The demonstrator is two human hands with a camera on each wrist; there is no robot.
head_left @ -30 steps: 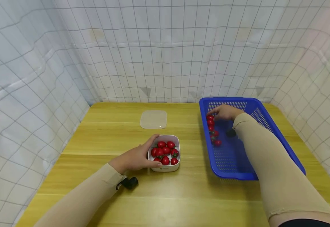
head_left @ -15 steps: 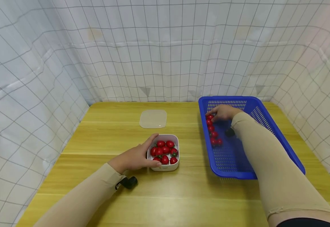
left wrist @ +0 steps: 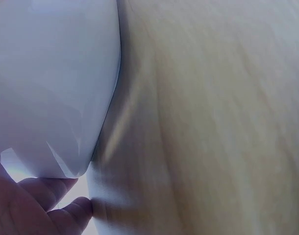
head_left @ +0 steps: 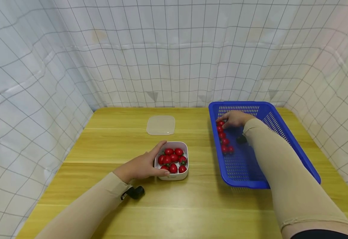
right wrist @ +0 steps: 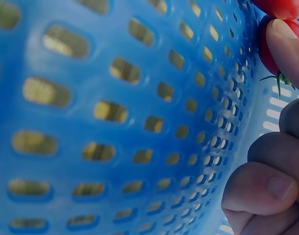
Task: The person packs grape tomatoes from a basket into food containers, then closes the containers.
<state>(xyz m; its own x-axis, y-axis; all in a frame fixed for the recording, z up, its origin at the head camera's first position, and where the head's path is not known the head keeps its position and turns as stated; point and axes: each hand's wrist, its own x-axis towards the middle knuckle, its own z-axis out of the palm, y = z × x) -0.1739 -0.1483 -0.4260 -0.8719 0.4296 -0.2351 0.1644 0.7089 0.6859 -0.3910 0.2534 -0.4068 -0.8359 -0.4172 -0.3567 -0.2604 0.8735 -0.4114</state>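
In the head view my left hand (head_left: 142, 165) holds a small white square container (head_left: 174, 178) from its left side, thumb at the near edge and a finger at the far corner. Several red cherry tomatoes (head_left: 174, 158) with green stems lie inside. The container's white wall (left wrist: 51, 83) fills the upper left of the left wrist view, fingers against its end. Reaching into the blue basket (head_left: 245, 184), my right hand (head_left: 236, 119) has a cherry tomato (head_left: 220, 123) between thumb and forefinger at the left wall. The right wrist view shows a digit pressed on a stemmed tomato (right wrist: 268, 46), other fingers curled.
More cherry tomatoes (head_left: 222, 135) line the basket's left wall towards the near side. A flat translucent lid (head_left: 161, 125) lies on the wooden table (head_left: 174, 212) behind the container. A white grid-patterned curtain (head_left: 174, 56) encloses the back and sides.
The nearest tomatoes in the basket have rolled slightly towards the near side and settled together. My right hand stays at the basket's left wall; the left hand and container hold still.
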